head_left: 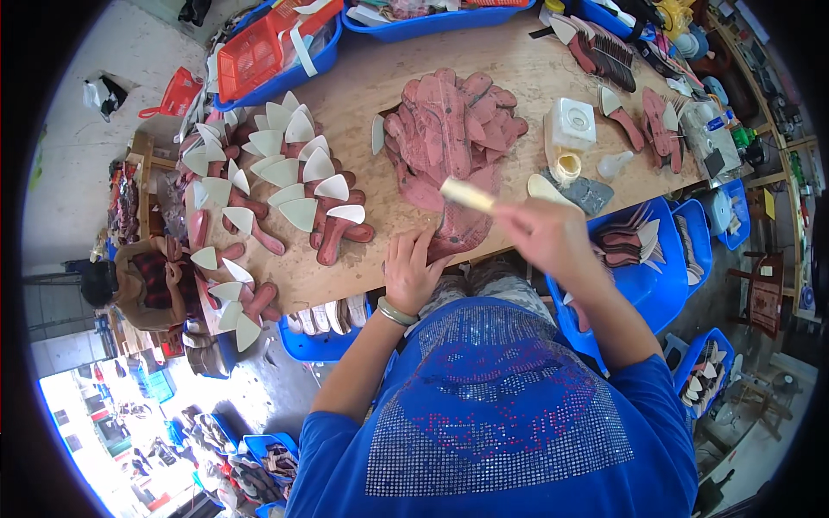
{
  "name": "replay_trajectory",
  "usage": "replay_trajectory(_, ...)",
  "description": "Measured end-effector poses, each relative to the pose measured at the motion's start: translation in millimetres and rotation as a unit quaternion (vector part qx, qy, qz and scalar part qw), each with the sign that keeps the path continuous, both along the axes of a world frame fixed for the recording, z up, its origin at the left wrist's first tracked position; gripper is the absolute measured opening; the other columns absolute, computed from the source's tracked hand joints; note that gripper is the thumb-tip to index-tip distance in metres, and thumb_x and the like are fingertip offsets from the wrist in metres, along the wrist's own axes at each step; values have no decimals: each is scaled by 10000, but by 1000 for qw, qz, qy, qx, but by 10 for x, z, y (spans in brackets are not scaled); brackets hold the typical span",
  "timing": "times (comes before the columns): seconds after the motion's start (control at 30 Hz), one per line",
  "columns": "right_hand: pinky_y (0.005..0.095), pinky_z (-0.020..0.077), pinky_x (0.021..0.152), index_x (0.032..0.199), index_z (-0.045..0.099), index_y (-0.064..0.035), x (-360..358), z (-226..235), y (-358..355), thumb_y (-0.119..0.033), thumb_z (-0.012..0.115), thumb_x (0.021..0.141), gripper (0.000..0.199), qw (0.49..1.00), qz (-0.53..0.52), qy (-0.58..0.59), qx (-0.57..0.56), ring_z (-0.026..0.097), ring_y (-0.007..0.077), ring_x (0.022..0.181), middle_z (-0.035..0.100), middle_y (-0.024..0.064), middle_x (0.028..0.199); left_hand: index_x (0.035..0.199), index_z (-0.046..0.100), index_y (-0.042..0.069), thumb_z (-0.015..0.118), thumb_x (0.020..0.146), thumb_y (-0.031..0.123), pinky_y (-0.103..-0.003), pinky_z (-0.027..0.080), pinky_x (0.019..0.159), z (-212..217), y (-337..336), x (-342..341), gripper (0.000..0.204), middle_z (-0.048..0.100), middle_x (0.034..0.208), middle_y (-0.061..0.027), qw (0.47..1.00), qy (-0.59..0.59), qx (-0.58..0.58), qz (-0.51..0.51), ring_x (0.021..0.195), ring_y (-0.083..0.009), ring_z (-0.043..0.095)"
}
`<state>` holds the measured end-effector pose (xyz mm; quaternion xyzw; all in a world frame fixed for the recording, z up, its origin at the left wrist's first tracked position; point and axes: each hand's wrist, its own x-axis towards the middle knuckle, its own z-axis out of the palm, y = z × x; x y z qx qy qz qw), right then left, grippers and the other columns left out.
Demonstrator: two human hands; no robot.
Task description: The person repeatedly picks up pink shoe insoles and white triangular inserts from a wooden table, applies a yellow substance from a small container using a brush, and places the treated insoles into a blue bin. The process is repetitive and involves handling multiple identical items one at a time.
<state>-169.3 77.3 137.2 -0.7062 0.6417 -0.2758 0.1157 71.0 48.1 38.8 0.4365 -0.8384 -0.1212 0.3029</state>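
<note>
At the near edge of the table, the spread fingers of my left hand (408, 269) lie against a reddish insole-shaped piece (462, 229). My right hand (553, 237), smeared by motion, grips a pale yellow brush (469, 196), its light end over that piece. Just beyond rises a heap of reddish insole-shaped pieces (440, 121). Right of the heap, a small open jar (566, 166) with yellowish stuff in its mouth stands before a white square container (572, 123). Nearby lie a dark grey flat pad (591, 196) and a pale rounded piece (547, 188).
On the left of the table (363, 82), many reddish pieces with white pointed tips (298, 207) lie in overlapping rows. Blue bins (643, 276) stand below the right edge. A red basket (250, 65) sits at the back left. Another person (155, 281) sits at far left.
</note>
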Motion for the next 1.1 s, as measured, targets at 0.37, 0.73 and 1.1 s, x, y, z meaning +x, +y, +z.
replay_trajectory(0.37, 400, 504, 577, 938, 741, -142, -32, 63, -50, -245, 682, 845, 151, 999, -3, -20, -39, 658, 307, 672, 672, 111, 760, 1177, 602, 27, 858, 632, 180, -419, 449, 815, -104, 12, 101, 621, 581, 1039, -131, 999, 32, -14, 9, 925, -325, 552)
replay_trajectory(0.73, 383, 521, 637, 958, 746, -117, -296, -152, -290, -209, 694, 846, 154, 998, -56, -2, -39, 671, 319, 729, 700, 133, 820, 1218, 574, -10, 864, 628, 156, -418, 468, 835, -156, 34, 223, 678, 579, 1057, -156, 994, 79, 69, 15, 959, -334, 552)
replay_trajectory(1.1, 241, 490, 754, 1044, 723, -5, -499, -426, -281, -155, 697, 895, 213, 970, -114, -185, 106, 618, 75, 815, 723, 62, 874, 1368, 373, -24, 510, 982, 178, -357, 432, 970, -677, 132, 598, 457, 572, 1221, -157, 831, 381, 266, 305, 1079, -256, 567)
